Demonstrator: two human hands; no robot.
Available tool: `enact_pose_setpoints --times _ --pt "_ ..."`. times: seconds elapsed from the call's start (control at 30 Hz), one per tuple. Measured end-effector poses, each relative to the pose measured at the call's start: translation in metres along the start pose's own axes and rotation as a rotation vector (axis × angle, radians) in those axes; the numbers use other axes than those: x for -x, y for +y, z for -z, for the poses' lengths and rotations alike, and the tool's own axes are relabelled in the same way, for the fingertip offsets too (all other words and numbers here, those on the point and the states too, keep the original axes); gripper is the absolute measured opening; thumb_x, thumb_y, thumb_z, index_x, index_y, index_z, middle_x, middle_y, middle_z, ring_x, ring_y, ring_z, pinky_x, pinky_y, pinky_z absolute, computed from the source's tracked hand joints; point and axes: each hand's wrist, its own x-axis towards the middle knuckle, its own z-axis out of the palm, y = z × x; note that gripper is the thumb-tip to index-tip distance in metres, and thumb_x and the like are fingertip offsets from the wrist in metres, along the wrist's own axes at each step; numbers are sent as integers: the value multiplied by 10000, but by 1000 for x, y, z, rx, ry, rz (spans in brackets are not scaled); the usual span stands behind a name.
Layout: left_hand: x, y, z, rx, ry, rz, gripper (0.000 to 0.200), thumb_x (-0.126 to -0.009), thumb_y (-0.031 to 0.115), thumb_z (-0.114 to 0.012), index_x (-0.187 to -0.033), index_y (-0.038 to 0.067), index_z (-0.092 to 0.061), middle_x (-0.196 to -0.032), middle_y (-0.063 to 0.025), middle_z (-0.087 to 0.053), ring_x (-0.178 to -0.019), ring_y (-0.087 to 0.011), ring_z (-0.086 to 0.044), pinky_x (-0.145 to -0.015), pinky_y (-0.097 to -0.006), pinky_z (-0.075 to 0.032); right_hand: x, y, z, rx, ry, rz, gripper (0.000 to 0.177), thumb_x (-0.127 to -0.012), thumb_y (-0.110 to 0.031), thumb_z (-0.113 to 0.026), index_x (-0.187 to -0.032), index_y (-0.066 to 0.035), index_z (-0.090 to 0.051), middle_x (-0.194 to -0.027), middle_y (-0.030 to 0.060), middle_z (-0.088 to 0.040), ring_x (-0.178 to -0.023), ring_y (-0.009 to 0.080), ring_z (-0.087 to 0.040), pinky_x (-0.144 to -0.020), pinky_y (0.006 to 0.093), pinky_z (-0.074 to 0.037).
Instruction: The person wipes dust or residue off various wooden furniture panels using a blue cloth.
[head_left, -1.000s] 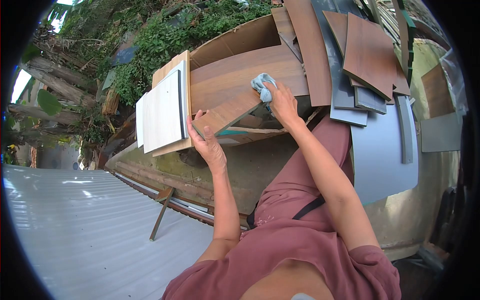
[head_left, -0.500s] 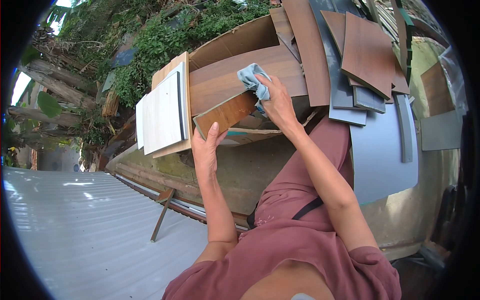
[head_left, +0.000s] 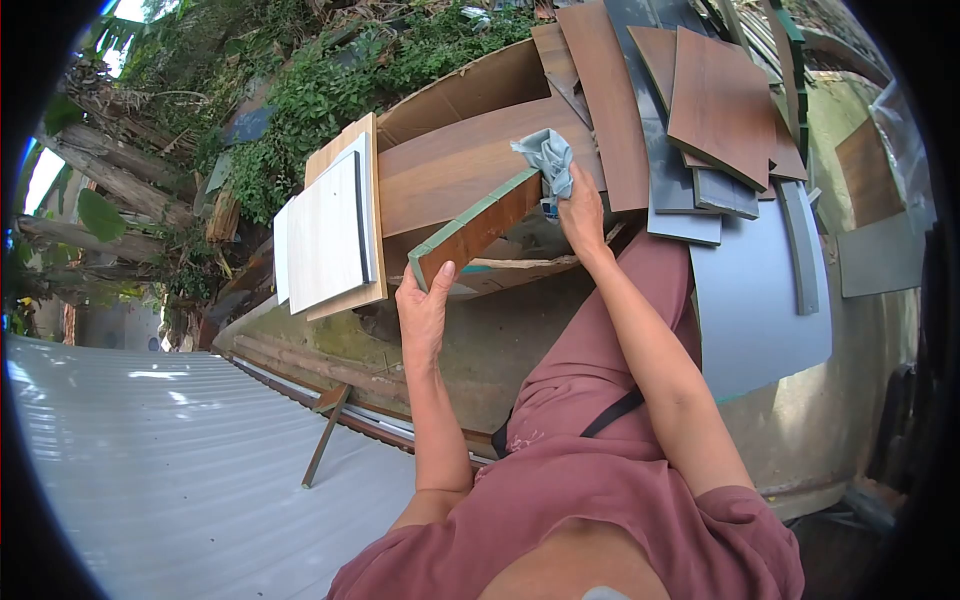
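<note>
A narrow brown board (head_left: 485, 236) with a green edge is held up at a slant in front of me. My left hand (head_left: 424, 312) grips its lower left end, the thumb lying on the brown face. At the upper right end my right hand (head_left: 581, 212) is closed on a light blue cloth (head_left: 547, 160), which wraps against that end of the board. Folds of the cloth hide part of the right fingers. Behind the board is a larger wood-grain panel (head_left: 440, 150) by an open cardboard box (head_left: 455, 88).
Pale boards (head_left: 325, 230) are stacked to the left. Brown panels (head_left: 722, 108) and grey panels lie piled at the right, over a blue-grey sheet (head_left: 755, 300). Corrugated metal roofing (head_left: 190, 450) spreads at lower left, with a thin wood strip (head_left: 325, 445) on it. Green plants (head_left: 320, 130) grow behind.
The board has tilted so its green edge faces me more, and it has shifted slightly right. My right hand and the cloth have moved right to the board's far end.
</note>
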Motion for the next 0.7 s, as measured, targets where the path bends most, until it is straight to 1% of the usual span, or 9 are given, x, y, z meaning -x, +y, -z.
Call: enact_pose_setpoints --times 0.03,0.1,0.13,0.2,0.33,0.43,0.57,0.63,0.7 --pt "1 1 -2 0 -2 -6 394 -862 236 -642 -1133 -27 -530 -1014 -106 -604 -939 -153 -568 -844 -302 -461 -1 2 1 2 -3 -171 514 -731 27 -548 -1235 -47 -474 -1130 209 -526 -1057 388 -501 -900 421 -408" --pt "4 3 -9 248 42 16 410 -871 210 -625 -1184 -12 -481 -1097 -121 -568 -994 -187 -572 -893 -380 -483 4 4 -1 -23 -73 -214 511 -730 13 -549 -1231 -29 -458 -1114 229 -520 -1062 399 -494 -899 431 -404" --pt "4 1 -8 252 32 9 410 -871 210 -625 -1184 -12 -481 -1097 -121 -568 -994 -187 -572 -893 -380 -483 8 1 1 -43 -148 -258 511 -728 0 -550 -1227 -11 -443 -1099 248 -515 -1068 409 -488 -898 441 -400" --pt "6 -3 -2 425 83 45 437 -880 182 -604 -1232 0 -420 -1164 -128 -530 -1039 -222 -568 -920 -444 -483 19 -8 0 -122 -137 -284 487 -747 -22 -555 -1216 5 -425 -1081 241 -516 -1053 416 -495 -885 445 -403" --pt "2 -3 12 584 143 49 472 -892 198 -582 -1262 -13 -379 -1197 -170 -516 -1071 -282 -562 -930 -413 -481 35 -8 -2 -235 -153 -269 534 -754 -42 -588 -1249 21 -397 -1150 248 -515 -1090 410 -483 -904 431 -406" --pt "-18 6 5 862 105 60 464 -899 195 -569 -1265 -20 -380 -1202 -198 -516 -1078 -312 -556 -942 -394 -484 47 3 -8 -297 -271 -224 480 -767 -69 -585 -1234 -73 -475 -1086 224 -561 -1042 387 -519 -875 412 -422" --pt "-39 59 -65 1024 -57 32 438 -906 182 -554 -1256 -24 -388 -1212 -212 -508 -1125 -332 -519 -990 -414 -442 49 0 -4 -318 -333 -151 449 -778 -84 -572 -1217 -47 -484 -1071 222 -570 -1032 381 -531 -876 410 -425" --pt "-49 70 -106 1220 -201 145 429 -916 125 -510 -1270 -53 -348 -1281 -243 -431 -1211 -399 -417 -1039 -463 -383 47 1 -2 -346 -337 -130 442 -784 -94 -569 -1214 -40 -484 -1070 222 -571 -1028 378 -537 -876 408 -426" --pt "-55 76 -158 1193 -172 232 364 -919 168 -521 -1205 -28 -411 -1207 -223 -505 -1159 -337 -486 -1028 -451 -385 46 10 -6 -403 -370 -148 488 -750 -105 -593 -1216 -24 -471 -1063 231 -561 -1017 398 -526 -872 434 -425"
